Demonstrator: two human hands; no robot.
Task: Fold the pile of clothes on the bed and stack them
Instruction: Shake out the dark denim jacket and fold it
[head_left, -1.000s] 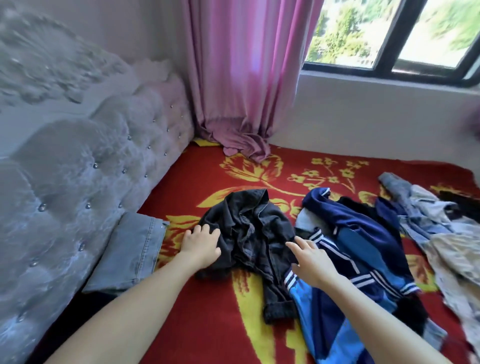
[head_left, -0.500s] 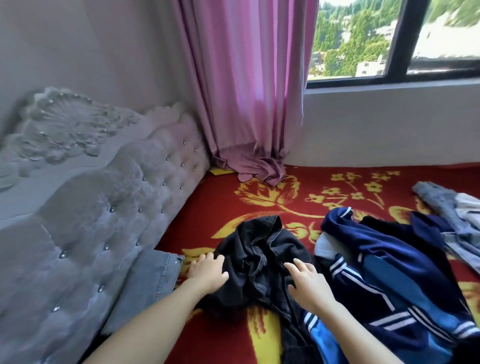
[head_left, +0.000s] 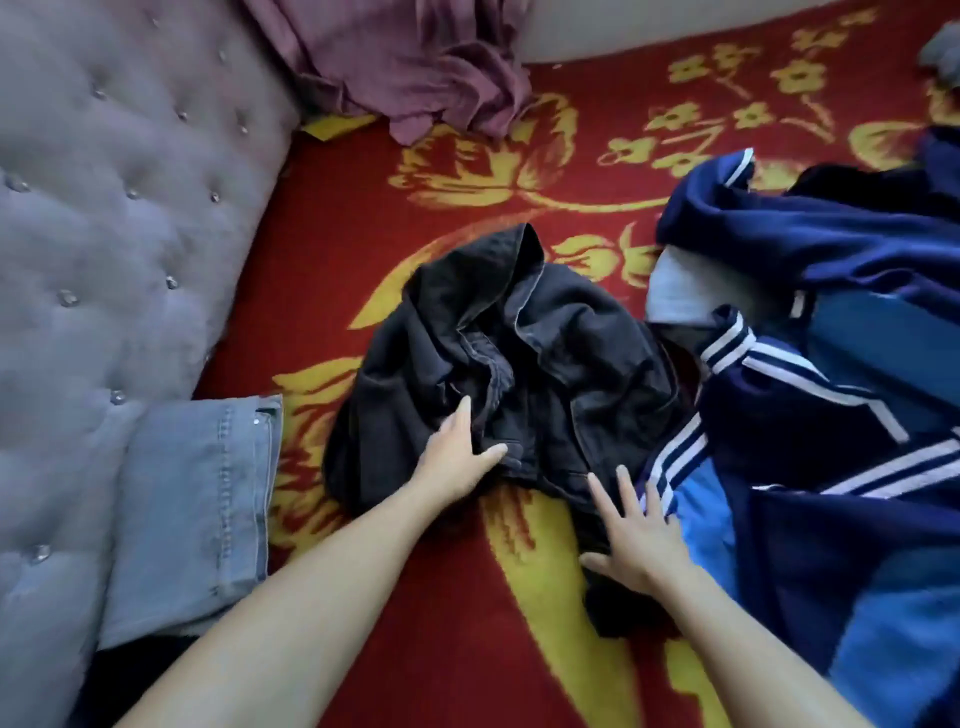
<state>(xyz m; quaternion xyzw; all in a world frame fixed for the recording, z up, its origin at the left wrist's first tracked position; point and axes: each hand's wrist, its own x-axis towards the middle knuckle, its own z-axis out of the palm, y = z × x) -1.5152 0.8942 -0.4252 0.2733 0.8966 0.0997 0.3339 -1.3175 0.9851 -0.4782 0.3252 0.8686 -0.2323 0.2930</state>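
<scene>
A crumpled black denim garment (head_left: 524, 353) lies in the middle of the red and yellow flowered bed cover (head_left: 332, 249). My left hand (head_left: 457, 457) rests flat on its near left part, fingers straight and thumb spread. My right hand (head_left: 639, 535) lies flat with spread fingers on the garment's near right edge, beside a blue and navy striped track jacket (head_left: 810, 395). Folded light blue jeans (head_left: 192, 514) lie at the left against the headboard.
A grey tufted headboard (head_left: 104, 218) runs along the left. The hem of a pink curtain (head_left: 415, 67) bunches on the bed at the back. More clothes (head_left: 943, 52) show at the far right edge.
The view has tilted down toward the bed. My left hand moved right, further onto the black garment; my right hand slid nearer, to the garment's lower right edge.
</scene>
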